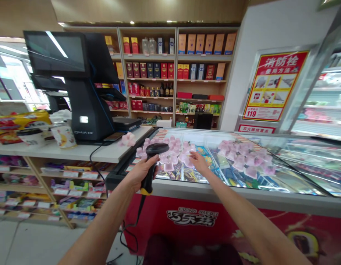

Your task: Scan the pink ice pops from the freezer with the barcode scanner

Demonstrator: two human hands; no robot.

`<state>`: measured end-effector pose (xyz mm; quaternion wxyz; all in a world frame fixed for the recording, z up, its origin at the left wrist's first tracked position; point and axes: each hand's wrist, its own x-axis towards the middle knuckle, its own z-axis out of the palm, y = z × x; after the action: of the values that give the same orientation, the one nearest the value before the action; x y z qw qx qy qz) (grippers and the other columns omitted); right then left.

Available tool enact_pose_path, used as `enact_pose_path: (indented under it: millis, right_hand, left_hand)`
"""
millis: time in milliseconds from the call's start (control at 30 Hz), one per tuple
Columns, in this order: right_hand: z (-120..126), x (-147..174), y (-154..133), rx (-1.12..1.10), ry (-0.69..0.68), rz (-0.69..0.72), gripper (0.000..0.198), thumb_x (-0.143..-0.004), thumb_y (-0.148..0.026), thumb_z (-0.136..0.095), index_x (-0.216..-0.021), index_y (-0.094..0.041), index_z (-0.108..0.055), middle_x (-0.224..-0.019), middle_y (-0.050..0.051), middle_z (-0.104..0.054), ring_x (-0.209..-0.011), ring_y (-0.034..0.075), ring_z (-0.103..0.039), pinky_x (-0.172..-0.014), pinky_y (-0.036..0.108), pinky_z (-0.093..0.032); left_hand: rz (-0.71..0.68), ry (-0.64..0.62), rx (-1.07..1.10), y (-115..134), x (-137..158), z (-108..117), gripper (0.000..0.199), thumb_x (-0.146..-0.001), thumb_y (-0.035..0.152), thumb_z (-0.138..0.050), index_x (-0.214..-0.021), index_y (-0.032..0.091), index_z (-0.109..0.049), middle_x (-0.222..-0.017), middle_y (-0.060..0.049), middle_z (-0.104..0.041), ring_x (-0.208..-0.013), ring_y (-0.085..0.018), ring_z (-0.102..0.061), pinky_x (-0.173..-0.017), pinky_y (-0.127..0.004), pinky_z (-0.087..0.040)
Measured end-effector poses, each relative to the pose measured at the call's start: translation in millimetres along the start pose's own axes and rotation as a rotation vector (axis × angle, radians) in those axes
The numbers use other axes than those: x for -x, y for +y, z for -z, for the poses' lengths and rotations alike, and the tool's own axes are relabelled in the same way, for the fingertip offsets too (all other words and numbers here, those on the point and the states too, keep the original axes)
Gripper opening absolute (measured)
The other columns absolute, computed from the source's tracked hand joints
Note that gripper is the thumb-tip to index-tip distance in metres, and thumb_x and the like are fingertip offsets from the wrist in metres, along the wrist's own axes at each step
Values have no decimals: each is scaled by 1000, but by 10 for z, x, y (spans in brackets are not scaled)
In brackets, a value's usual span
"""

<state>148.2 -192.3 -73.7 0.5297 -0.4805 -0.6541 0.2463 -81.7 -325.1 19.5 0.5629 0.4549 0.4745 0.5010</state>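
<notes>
A black barcode scanner [157, 148] with a yellow-tipped handle is in my left hand [142, 172], fingers wrapped round its grip. The scanner's head is over the left cluster of pale pink, translucent small cups [168, 162] on the glass top of a chest freezer [209, 138]. My right hand [199, 161] is at the right side of that cluster, its curled fingertips against a pale pink cup [186, 159]. Farther right lies a second cluster of similar pink cups [243, 156].
A checkout screen on a stand [89, 106] occupies the white counter [104, 152] at left, near a paper cup [64, 135] and yellow snack packs [24, 123]. One pink bunch [128, 139] sits at the counter's end. The scanner's cable [139, 211] hangs down the red freezer front.
</notes>
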Motion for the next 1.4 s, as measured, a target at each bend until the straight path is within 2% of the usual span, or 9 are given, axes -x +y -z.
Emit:
enact_pose_path:
  millis: [300, 400, 533, 667, 833, 933, 1200, 1300, 1400]
  right_hand:
    - [-400, 100, -219, 349, 1, 140, 35, -63, -15, -48, -98, -15, -54, -89, 7, -60, -81, 18, -52, -77, 33, -39]
    - [-359, 36, -186, 372, 17, 169, 33, -65, -22, -50, -97, -14, -55, -94, 9, -59, -84, 19, -52, -77, 33, -39]
    - [156, -153, -5, 547, 156, 192, 28, -70, -25, -46, -93, -16, -56, -96, 10, -57, -93, 21, -49, -83, 36, -34]
    - [828, -307, 367, 951, 256, 1, 33, -71, -23, -43, -101, -16, -53, -105, 14, -51, -99, 25, -44, -81, 38, -34]
    - [1162, -405, 767, 1164, 160, -67, 35, -71, -21, -43, -105, -15, -49, -113, 16, -43, -98, 26, -45, -76, 37, -36]
    - [1175, -506, 814, 1168, 149, -31, 37, -73, -24, -43, -108, -12, -44, -104, 17, -46, -93, 24, -49, -73, 34, -38]
    - [1159, -638, 691, 1078, 150, -209, 28, -72, -27, -45, -94, -11, -50, -89, 18, -52, -82, 26, -54, -63, 35, -40]
    - [1089, -585, 619, 875, 177, -179, 23, -69, -23, -47, -90, -15, -52, -89, 14, -54, -83, 24, -54, -66, 34, -39]
    - [999, -558, 524, 458, 359, -208, 17, -61, -22, -55, -77, -17, -54, -78, 7, -58, -81, 21, -53, -71, 32, -39]
  left_hand:
    - [47, 23, 15, -121, 147, 84, 31, -62, 44, -58, -73, 15, -50, -47, 4, -50, -39, -6, -45, -37, -16, -34]
    - [56, 17, 11, -144, 119, 50, 31, -62, 45, -57, -71, 16, -49, -47, 4, -50, -38, -6, -44, -37, -17, -33]
    - [36, -23, 23, -144, 6, -61, 32, -63, 45, -56, -71, 16, -49, -47, 4, -50, -38, -6, -44, -38, -17, -32]
    - [31, -42, 26, -156, -153, -207, 33, -63, 46, -56, -73, 15, -49, -48, 4, -50, -39, -6, -44, -39, -18, -33]
    - [62, -70, 32, -179, -356, -366, 34, -63, 45, -55, -76, 13, -51, -48, 4, -49, -39, -6, -44, -39, -18, -33]
    - [73, -75, 35, -168, -438, -422, 34, -62, 44, -56, -77, 13, -51, -49, 4, -49, -39, -6, -43, -40, -19, -34]
    - [73, -65, 12, -131, -421, -424, 34, -63, 44, -56, -74, 13, -50, -48, 4, -49, -40, -6, -44, -39, -18, -33]
    - [71, -76, 8, -123, -368, -417, 32, -63, 45, -56, -71, 14, -50, -48, 4, -50, -40, -6, -44, -41, -18, -33]
    - [52, -84, 1, -78, -310, -431, 31, -63, 44, -57, -70, 15, -49, -48, 4, -50, -41, -6, -44, -41, -18, -34]
